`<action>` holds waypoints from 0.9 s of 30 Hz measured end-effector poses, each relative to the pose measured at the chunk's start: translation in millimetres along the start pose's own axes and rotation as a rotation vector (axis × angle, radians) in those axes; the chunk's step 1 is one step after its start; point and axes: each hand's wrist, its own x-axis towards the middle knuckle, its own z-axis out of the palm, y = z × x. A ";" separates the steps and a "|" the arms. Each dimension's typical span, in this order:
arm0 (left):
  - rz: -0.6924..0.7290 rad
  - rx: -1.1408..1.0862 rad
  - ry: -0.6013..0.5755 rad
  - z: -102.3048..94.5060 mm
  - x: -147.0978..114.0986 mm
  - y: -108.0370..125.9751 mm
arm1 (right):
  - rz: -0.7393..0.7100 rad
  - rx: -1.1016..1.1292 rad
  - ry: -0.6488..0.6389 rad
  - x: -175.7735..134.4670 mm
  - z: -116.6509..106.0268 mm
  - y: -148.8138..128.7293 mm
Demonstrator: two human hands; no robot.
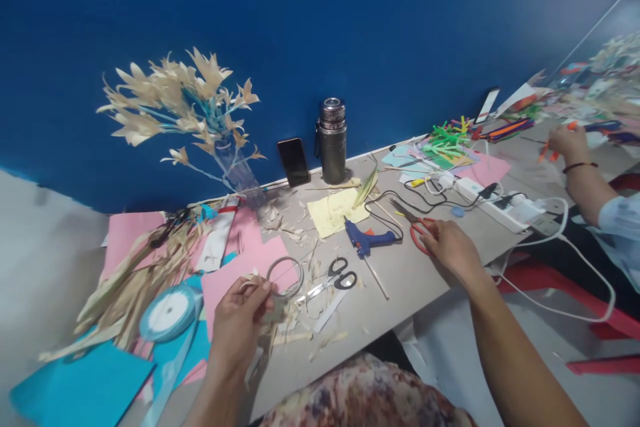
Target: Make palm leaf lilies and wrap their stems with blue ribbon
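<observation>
My right hand (453, 250) is closed around the red handles of a pair of scissors (417, 223), whose dark blades point up and left just above the table. My left hand (240, 310) is pinched over the pink paper, with a small pale scrap (254, 278) at its fingers; what exactly it holds I cannot make out. Right by those fingertips is a grey ring (301, 275), perhaps a tape roll. Between my hands lie black-handled scissors (325, 283) and a blue glue gun (367, 240) with a glue stick in it.
A vase of pale husk flowers (185, 103) stands by the blue wall, with a phone (294, 161) and a flask (333, 143). Dried husks (120, 280), a ribbon roll (170, 312) and coloured paper lie left. A power strip (493, 203) trails cables rightward, near another person's hand (570, 143).
</observation>
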 end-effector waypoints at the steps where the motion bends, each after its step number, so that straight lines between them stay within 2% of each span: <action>1: 0.003 0.004 -0.009 1.5 0.6 0.3 | 0.001 -0.035 -0.033 3.0 -0.9 0.6; 5: 0.023 -0.003 -0.012 7.0 1.3 2.7 | 0.004 -0.153 -0.178 12.2 -10.3 2.2; 8: 0.041 -0.034 -0.014 9.1 1.1 6.4 | -0.024 -0.134 -0.255 11.5 -17.4 9.5; 11: 0.052 -0.057 -0.021 9.6 2.0 10.8 | -0.062 0.016 -0.202 3.1 -20.8 20.1; 14: 0.048 -0.075 -0.012 10.2 4.4 13.7 | -0.006 0.380 -0.115 -16.4 -24.9 16.3; 16: 0.038 -0.087 -0.007 11.3 6.2 14.5 | 0.020 0.685 -0.202 -37.1 -30.0 -2.1; 17: 0.035 -0.090 -0.007 12.0 7.0 14.7 | -0.004 0.793 -0.332 -49.2 -33.1 -15.9; 20: 0.042 -0.089 0.006 14.3 7.3 16.6 | -0.108 0.900 -0.634 -85.5 -41.0 -66.3; 23: 0.081 -0.093 0.042 14.9 3.9 21.4 | -0.199 0.946 -0.750 -111.4 -40.7 -111.2; 27: 0.125 -0.093 0.096 12.2 -5.0 29.7 | -0.188 1.084 -0.866 -125.3 -26.4 -144.2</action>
